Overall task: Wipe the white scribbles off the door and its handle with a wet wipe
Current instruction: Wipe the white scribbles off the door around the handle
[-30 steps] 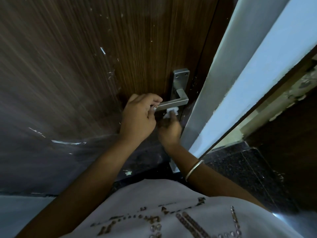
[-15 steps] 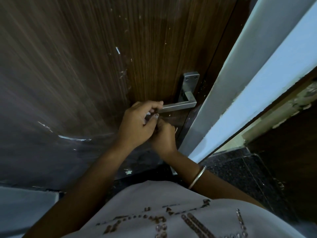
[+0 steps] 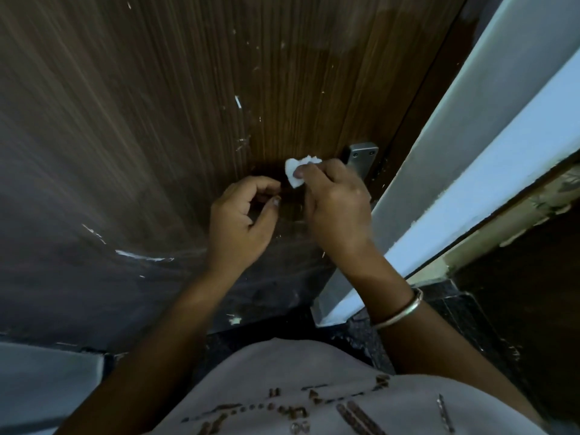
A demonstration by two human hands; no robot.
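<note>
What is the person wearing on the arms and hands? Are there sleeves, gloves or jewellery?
Both forearms are bare, with no sleeves in view and no gloves. The right wrist carries a thin, plain metal bangle, silvery and round. The left hand and right hand show no rings that I can make out. The left wrist has nothing on it.

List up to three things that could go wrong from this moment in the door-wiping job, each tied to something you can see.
1. The wet wipe is a small crumpled wad pinched in the right hand; it may slip or clean poorly.
2. White streaks low on the door lie well away from both hands and may be missed.
3. The left hand grips nothing, so the door might swing under pressure.
</note>
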